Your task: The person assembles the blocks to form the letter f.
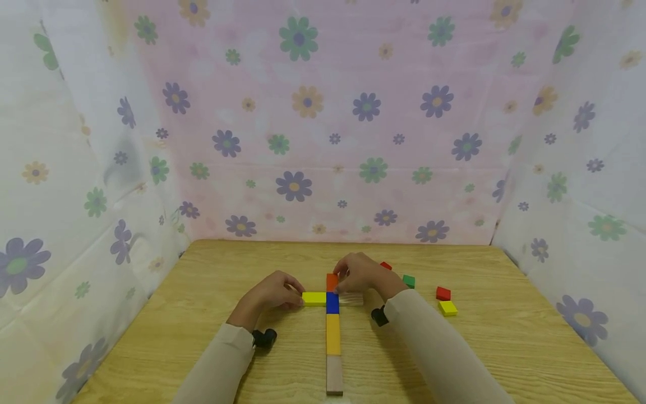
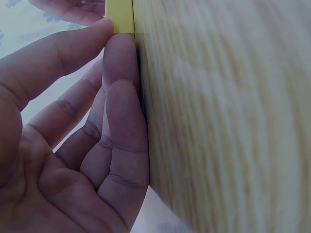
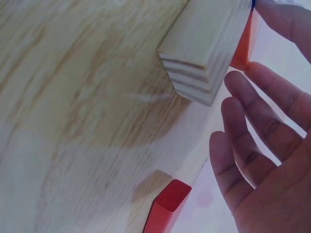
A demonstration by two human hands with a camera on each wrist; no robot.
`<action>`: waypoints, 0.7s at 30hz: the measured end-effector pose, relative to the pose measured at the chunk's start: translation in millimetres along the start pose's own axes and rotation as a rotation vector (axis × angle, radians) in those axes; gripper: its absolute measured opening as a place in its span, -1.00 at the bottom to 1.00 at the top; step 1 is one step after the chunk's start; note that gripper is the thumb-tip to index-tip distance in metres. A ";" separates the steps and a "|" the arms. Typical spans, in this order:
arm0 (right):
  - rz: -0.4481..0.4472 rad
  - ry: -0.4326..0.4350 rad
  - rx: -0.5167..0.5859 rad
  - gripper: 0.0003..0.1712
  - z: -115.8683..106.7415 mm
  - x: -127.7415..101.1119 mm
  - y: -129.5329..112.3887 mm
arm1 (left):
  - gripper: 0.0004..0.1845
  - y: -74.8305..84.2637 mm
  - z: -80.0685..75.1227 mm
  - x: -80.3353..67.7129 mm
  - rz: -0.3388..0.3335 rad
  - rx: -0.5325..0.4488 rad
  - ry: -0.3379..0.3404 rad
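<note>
Blocks lie in a cross on the table. At its crossing is a blue block (image 1: 332,303), with an orange-red block (image 1: 331,282) beyond it and a bright yellow block (image 1: 314,299) to its left. My left hand (image 1: 274,292) has thumb and fingertips at the yellow block's outer end, low by the tabletop. My right hand (image 1: 359,272) holds thumb and index finger at the orange-red block's two right corners, the thumb also close by the blue block; its other fingers are spread. Partly under this hand, a plain wooden block (image 3: 206,43) extends right from the blue one.
Toward me the cross continues with an amber block (image 1: 333,334) and another plain wooden block (image 1: 334,374). Loose at the right lie a green block (image 1: 409,281), a red block (image 1: 443,293), a small yellow block (image 1: 447,308) and another red block (image 1: 386,265). Flowered cloth (image 1: 323,129) encloses the table.
</note>
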State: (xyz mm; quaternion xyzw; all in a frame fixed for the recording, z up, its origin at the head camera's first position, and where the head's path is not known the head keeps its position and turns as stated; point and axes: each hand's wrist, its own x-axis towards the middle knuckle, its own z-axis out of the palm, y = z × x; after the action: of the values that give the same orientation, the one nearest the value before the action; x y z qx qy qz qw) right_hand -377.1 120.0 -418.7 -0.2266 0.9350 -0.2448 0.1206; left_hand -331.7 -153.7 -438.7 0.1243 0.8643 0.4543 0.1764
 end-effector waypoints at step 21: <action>0.026 0.004 0.085 -0.43 4.9 -1.2 8.1 | -0.72 1.1 0.1 -1.7 0.000 -0.011 -0.005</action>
State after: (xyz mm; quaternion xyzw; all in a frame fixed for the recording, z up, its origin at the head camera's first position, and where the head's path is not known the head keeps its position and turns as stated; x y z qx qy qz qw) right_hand -377.4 125.0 -426.9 -0.2085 0.9269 -0.2830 0.1314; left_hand -330.0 -153.7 -437.5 0.1243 0.8614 0.4587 0.1791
